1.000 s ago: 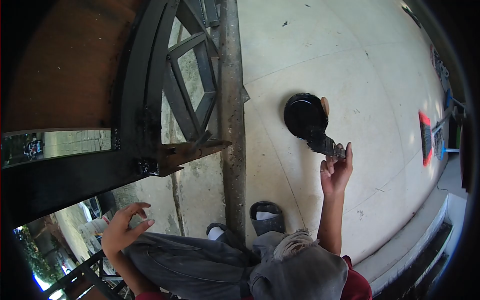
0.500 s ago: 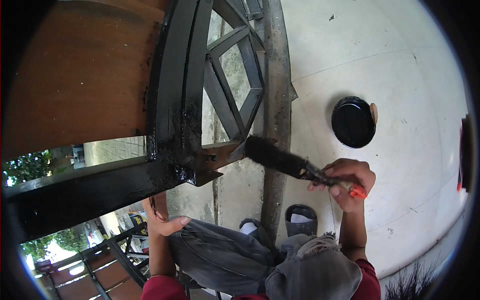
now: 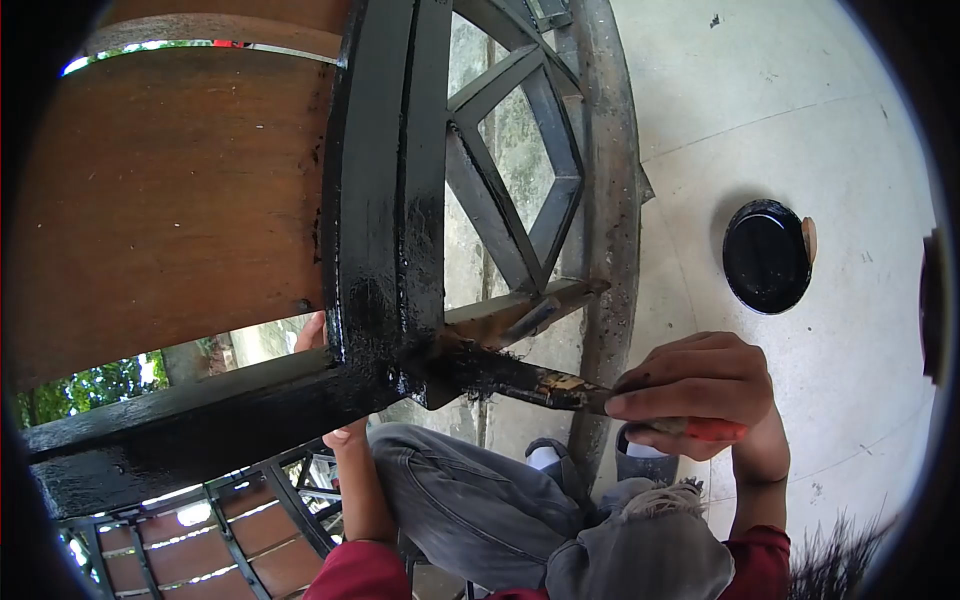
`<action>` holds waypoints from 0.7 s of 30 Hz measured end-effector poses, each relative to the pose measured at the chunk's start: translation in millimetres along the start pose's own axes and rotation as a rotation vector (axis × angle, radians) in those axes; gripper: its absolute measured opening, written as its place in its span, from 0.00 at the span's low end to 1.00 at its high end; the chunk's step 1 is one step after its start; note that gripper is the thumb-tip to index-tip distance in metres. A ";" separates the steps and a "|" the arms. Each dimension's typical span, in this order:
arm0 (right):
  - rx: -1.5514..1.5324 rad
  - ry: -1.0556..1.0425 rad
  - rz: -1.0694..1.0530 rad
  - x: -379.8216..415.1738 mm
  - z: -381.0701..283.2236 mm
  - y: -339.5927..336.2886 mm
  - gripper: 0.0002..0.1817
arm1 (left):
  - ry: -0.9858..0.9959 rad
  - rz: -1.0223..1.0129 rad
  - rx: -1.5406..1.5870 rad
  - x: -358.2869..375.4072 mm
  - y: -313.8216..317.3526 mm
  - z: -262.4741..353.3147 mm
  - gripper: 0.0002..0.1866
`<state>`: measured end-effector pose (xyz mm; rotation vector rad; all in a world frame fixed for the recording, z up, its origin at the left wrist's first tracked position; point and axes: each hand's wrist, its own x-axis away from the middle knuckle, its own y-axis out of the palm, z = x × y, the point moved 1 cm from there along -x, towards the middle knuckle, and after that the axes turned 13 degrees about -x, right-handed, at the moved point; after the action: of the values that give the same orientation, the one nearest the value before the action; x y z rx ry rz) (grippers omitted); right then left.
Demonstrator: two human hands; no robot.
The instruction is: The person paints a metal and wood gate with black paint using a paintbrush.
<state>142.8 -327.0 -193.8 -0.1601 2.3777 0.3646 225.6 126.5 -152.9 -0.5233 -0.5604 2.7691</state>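
My right hand (image 3: 700, 392) is closed around the red-tipped handle of a paintbrush (image 3: 535, 382). The dark bristles press against the corner joint of a black metal frame (image 3: 385, 200), where bare brown metal shows beside wet-looking black paint. My left hand (image 3: 345, 434) is mostly hidden behind the frame's lower bar (image 3: 200, 420); a fingertip shows above the bar and part of the hand below it. Brown panels (image 3: 190, 190) sit inside the frame at the left. A black bowl (image 3: 767, 256) of dark liquid stands on the floor, with a brown piece at its rim.
Diamond-shaped metal bars (image 3: 515, 170) and a dark curved ledge (image 3: 610, 200) lie right of the frame. My knees and sandalled feet are below. Another slatted frame (image 3: 220, 540) is at the lower left, and a bristly dark object (image 3: 835, 565) at the lower right.
The brush has moved left and down onto the frame joint. My left hand has shifted behind the bar, its fingertip now above it. The view has shifted, placing the frame and bowl farther right.
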 end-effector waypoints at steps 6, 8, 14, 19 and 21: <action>-0.006 -0.015 -0.003 0.2 3.6 -8.6 0.16 | -0.145 0.196 -0.207 -1.2 -2.4 6.6 0.44; -0.014 -0.042 0.021 0.0 6.3 -6.1 0.16 | -0.207 0.268 -0.303 0.4 -8.9 3.1 0.42; 0.018 -0.004 -0.012 -2.4 6.1 -6.9 0.15 | -0.390 0.247 -0.408 -16.1 6.1 11.5 0.48; -0.076 0.102 0.046 -1.5 3.1 -3.3 0.12 | -0.259 0.205 -0.364 -9.9 -10.3 -9.1 0.43; -0.066 0.071 0.074 -7.2 -3.3 -7.5 0.11 | -0.262 0.193 -0.377 -9.5 -14.4 -10.2 0.43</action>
<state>147.6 -335.0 -188.2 -0.1168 2.4476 0.4801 240.9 139.4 -153.0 -0.3006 -1.1637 2.9467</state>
